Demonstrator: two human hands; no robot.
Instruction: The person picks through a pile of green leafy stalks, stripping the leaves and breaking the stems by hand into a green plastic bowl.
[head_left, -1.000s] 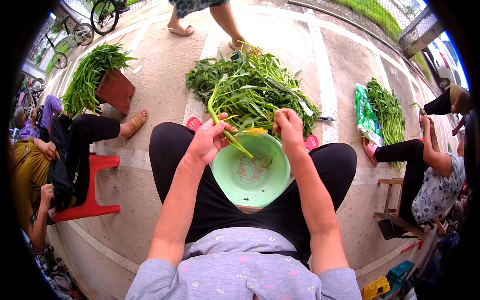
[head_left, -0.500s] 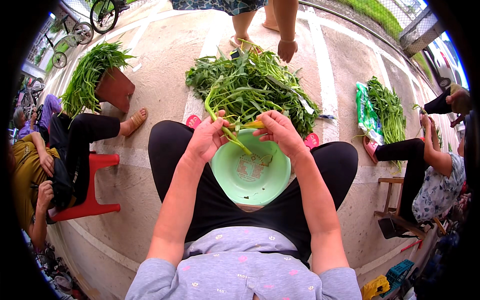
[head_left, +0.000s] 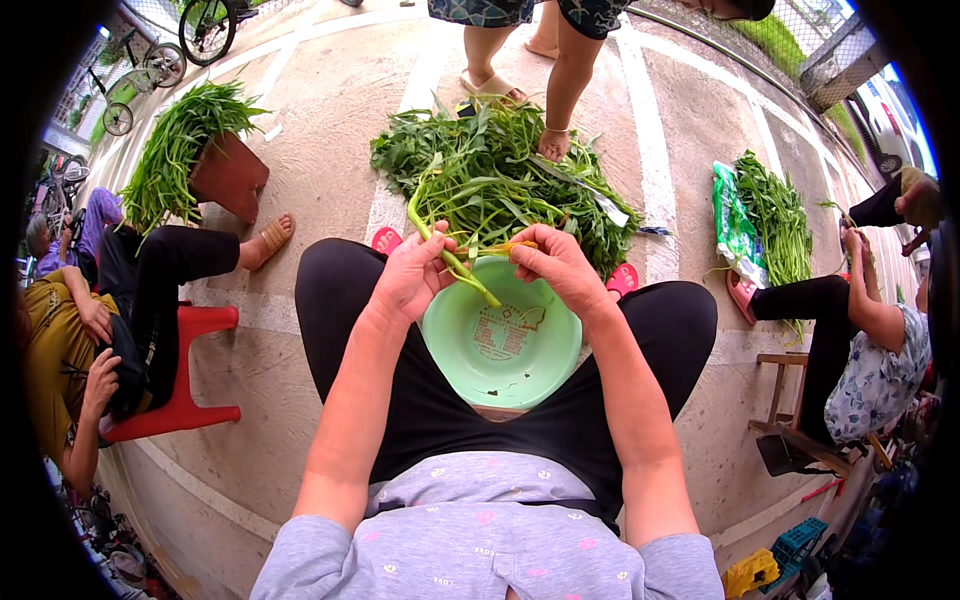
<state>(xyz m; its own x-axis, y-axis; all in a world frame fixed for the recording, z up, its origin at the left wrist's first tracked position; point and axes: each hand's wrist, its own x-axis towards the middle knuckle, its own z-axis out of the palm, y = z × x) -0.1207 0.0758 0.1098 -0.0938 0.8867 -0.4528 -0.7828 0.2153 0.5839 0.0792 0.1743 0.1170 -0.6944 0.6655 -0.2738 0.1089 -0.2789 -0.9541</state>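
Note:
My left hand (head_left: 411, 277) is closed round a thick green stalk of water spinach (head_left: 468, 275), whose cut end slants down over the basin. My right hand (head_left: 558, 268) pinches a yellowed leaf (head_left: 516, 246) beside the stalk; whether the leaf is still attached I cannot tell. Under both hands a pale green plastic basin (head_left: 480, 372) rests between my legs, with a few leaf scraps inside. Just beyond it lies a big heap of leafy greens (head_left: 500, 185) on the ground.
Another person's hand (head_left: 554, 145) reaches down onto the heap. Seated people flank me, one by a red stool (head_left: 190, 385). More greens hang over a brown box (head_left: 228, 178) at left and lie beside a green-white plastic bag (head_left: 735, 225) at right.
The standing person's hand has come down onto the heap, and that person now bends forward. My right hand has turned slightly, knuckles more upward; my left hand has hardly moved.

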